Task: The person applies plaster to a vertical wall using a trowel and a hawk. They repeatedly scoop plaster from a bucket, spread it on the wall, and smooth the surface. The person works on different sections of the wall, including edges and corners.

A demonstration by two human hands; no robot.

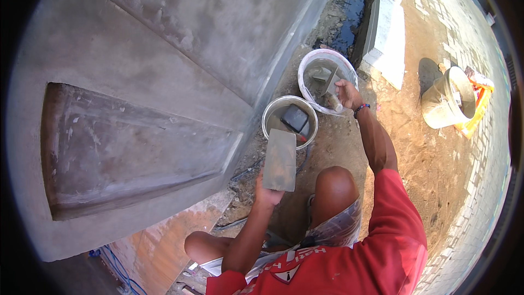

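Below the two buckets, my left hand (268, 194) is closed on a grey rectangular board (279, 161), held up over the lower edge of the nearer bucket. My right hand (347, 94) is closed on a flat grey trowel (331, 81) inside the farther white bucket (303, 76), which holds grey material and other pieces I cannot make out clearly. The nearer bucket (265, 123) contains a dark rectangular tool (295, 117) with something red beside it, partly hidden by the board.
A grey plastered wall (136, 49) with a recessed panel fills the left. White blocks (385, 43) border a ditch with dark water (349, 24). A dirty bucket (439, 104) and an orange bag (475, 117) stand right. Blue cables (117, 267) lie lower left.
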